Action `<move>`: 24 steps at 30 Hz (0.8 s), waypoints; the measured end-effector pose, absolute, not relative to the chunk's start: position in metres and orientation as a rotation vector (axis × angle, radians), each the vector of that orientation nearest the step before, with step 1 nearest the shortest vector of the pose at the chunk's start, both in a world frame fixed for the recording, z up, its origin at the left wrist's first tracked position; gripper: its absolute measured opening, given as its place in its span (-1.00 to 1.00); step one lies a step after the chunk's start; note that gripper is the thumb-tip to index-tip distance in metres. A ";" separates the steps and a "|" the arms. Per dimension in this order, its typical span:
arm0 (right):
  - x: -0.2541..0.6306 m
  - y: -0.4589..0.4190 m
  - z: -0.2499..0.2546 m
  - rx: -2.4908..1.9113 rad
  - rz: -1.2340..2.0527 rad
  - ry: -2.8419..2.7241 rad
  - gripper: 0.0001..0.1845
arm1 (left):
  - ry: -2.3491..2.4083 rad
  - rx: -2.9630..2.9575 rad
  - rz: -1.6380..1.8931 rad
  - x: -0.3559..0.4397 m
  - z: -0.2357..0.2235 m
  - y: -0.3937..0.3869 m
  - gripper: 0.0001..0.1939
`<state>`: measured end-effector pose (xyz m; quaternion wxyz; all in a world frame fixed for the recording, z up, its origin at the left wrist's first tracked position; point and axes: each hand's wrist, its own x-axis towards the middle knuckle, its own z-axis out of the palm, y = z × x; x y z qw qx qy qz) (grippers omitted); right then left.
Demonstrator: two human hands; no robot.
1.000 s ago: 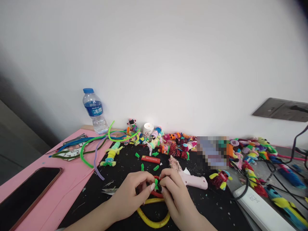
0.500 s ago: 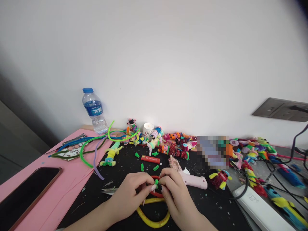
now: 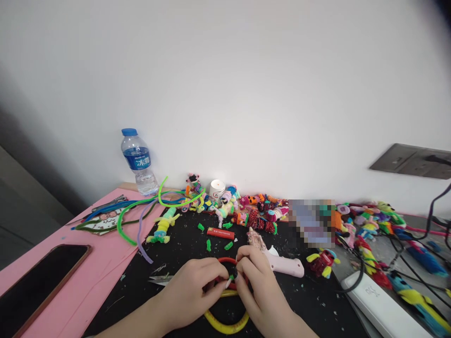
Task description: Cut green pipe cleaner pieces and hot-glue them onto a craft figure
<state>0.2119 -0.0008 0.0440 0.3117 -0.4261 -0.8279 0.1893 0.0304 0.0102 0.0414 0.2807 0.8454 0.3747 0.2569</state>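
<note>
My left hand (image 3: 197, 286) and my right hand (image 3: 259, 284) meet low in the middle, fingertips pinched together. Between them is a small green fuzzy pipe cleaner piece (image 3: 231, 277), mostly covered by the fingers. Under and around the hands lie a red loop (image 3: 227, 259) and a yellow loop (image 3: 227, 327), seemingly scissor handles. A pointed metal blade (image 3: 160, 280) sticks out left of my left hand. Past my fingers are several short green pieces (image 3: 208, 245) and a red lighter (image 3: 221, 233). A pale pink glue gun (image 3: 287, 266) rests right of my right hand.
Pipe cleaner figures (image 3: 259, 220) line the wall. On the left are a phone (image 3: 38, 291), loose pipe cleaners (image 3: 141, 230) and a water bottle (image 3: 136, 162). To the right lie a white power bank (image 3: 384, 305) and black cables (image 3: 412, 263). A black mat (image 3: 130, 291) covers the middle.
My hands have closed in around the green piece, so less of it shows. My left hand has shifted slightly right. The other things have stayed put.
</note>
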 end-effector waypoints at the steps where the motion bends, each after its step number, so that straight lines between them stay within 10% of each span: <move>1: 0.212 -0.001 0.044 -1.124 0.499 -2.178 -0.84 | 1.010 2.254 0.690 0.030 0.043 0.011 -0.87; 24: 0.214 0.002 0.045 -1.110 0.501 -2.176 -0.79 | 1.004 1.599 0.843 0.034 0.039 0.015 -0.76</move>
